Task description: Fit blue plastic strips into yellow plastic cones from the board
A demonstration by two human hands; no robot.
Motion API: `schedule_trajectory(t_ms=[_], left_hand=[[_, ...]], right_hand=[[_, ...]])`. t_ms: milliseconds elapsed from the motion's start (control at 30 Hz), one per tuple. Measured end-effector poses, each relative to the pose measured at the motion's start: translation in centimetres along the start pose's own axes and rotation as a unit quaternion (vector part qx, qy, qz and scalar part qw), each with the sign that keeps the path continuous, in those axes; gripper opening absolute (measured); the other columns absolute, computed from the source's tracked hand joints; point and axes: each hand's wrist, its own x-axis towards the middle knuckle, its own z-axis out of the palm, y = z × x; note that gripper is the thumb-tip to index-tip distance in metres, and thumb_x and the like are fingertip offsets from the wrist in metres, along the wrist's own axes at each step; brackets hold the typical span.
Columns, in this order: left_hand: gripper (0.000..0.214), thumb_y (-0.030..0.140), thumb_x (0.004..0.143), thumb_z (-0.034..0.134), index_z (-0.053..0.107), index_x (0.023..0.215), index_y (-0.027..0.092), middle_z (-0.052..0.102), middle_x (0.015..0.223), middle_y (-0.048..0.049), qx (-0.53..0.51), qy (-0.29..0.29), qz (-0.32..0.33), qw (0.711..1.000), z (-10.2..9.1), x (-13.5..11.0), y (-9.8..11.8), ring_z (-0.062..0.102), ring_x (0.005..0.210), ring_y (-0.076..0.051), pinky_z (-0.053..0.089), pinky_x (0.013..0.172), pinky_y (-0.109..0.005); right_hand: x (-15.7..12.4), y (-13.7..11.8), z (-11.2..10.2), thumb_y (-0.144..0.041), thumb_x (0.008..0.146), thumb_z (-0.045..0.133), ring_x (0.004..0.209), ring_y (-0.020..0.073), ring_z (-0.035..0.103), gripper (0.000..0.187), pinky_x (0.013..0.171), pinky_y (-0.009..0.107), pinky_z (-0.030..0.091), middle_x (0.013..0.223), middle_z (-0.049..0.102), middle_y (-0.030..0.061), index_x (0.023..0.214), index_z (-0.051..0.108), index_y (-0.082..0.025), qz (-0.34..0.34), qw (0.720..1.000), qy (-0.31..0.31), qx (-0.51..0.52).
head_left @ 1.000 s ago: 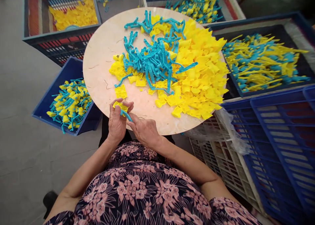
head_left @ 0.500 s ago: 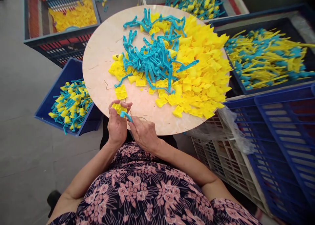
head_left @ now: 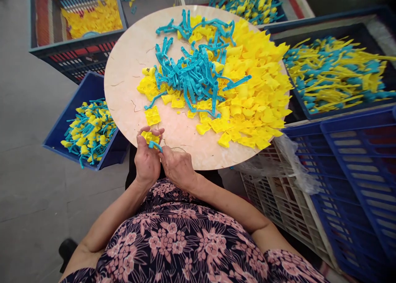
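My left hand [head_left: 147,161] holds a small yellow plastic piece [head_left: 150,137] between thumb and fingers. My right hand [head_left: 177,167] pinches a short teal plastic strip [head_left: 155,146] against that piece, so the two hands almost touch. Just beyond them, on a round wooden board [head_left: 126,76], lie a tangled heap of teal strips [head_left: 190,74] and a large pile of yellow plastic pieces [head_left: 256,93]. A loose yellow piece [head_left: 152,115] lies nearest my hands.
A blue tray [head_left: 54,122] of joined yellow-and-teal parts sits left of the board. Crates of yellow pieces [head_left: 77,48] and long yellow-teal parts [head_left: 324,21] stand behind and right. Stacked blue and white crates [head_left: 355,184] and a plastic bag [head_left: 293,165] stand at right.
The teal strip now sits closer against the yellow piece, with less of it showing. My hands have drawn slightly together, and the view has shifted a little.
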Motion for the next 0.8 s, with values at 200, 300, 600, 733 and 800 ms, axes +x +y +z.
schedule_trajectory(t_ms=[200, 300, 600, 733, 800], left_hand=[[0.023, 0.047, 0.093, 0.053, 0.060, 0.098, 0.025, 0.067, 0.088, 0.0006, -0.001, 0.050, -0.018, 0.999, -0.8, 0.1, -0.6, 0.065, 0.100, -0.016, 0.044, 0.102, -0.033], [0.024, 0.045, 0.094, 0.051, 0.061, 0.094, 0.023, 0.071, 0.093, -0.0018, 0.007, 0.069, -0.023, 0.997, -1.5, 0.4, -0.9, 0.066, 0.097, -0.015, 0.047, 0.097, -0.030], [0.026, 0.049, 0.092, 0.055, 0.058, 0.093, 0.023, 0.070, 0.084, 0.0003, -0.010, 0.077, -0.099, 0.992, -2.6, 1.1, -0.4, 0.069, 0.102, -0.018, 0.048, 0.098, -0.034], [0.027, 0.050, 0.092, 0.054, 0.056, 0.093, 0.023, 0.069, 0.082, -0.0002, -0.009, 0.092, -0.142, 0.986, -3.0, 1.3, -0.2, 0.070, 0.103, -0.021, 0.048, 0.098, -0.037], [0.025, 0.048, 0.093, 0.053, 0.056, 0.092, 0.023, 0.069, 0.082, -0.0002, -0.019, 0.094, -0.149, 0.984, -2.9, 1.2, -0.2, 0.070, 0.103, -0.021, 0.048, 0.098, -0.038]], right_hand=[[0.8, 0.0, 1.7, -0.032, 0.105, 0.024, 0.073, 0.0195, 0.068, 0.037, 0.059, 0.027, 0.035, 0.083, 0.073, 0.0111, 0.105, 0.056, -0.013, -0.009, 0.999, -0.050, -0.013], [1.2, 0.0, 2.2, -0.031, 0.105, 0.022, 0.073, 0.0195, 0.069, 0.038, 0.059, 0.027, 0.038, 0.088, 0.073, 0.0113, 0.108, 0.056, -0.014, -0.014, 0.998, -0.064, -0.013], [1.8, 0.7, 3.6, -0.026, 0.104, 0.020, 0.077, 0.0214, 0.069, 0.040, 0.062, 0.029, 0.045, 0.094, 0.072, 0.0149, 0.122, 0.052, -0.009, -0.066, 0.996, -0.044, -0.028], [1.8, 1.2, 3.3, -0.022, 0.102, 0.023, 0.076, 0.0221, 0.069, 0.039, 0.063, 0.030, 0.047, 0.097, 0.072, 0.0165, 0.127, 0.050, -0.008, -0.094, 0.993, -0.053, -0.043], [1.6, 1.2, 3.0, -0.018, 0.100, 0.026, 0.074, 0.0223, 0.069, 0.038, 0.062, 0.031, 0.047, 0.098, 0.072, 0.0170, 0.126, 0.050, -0.008, -0.102, 0.992, -0.055, -0.053]])
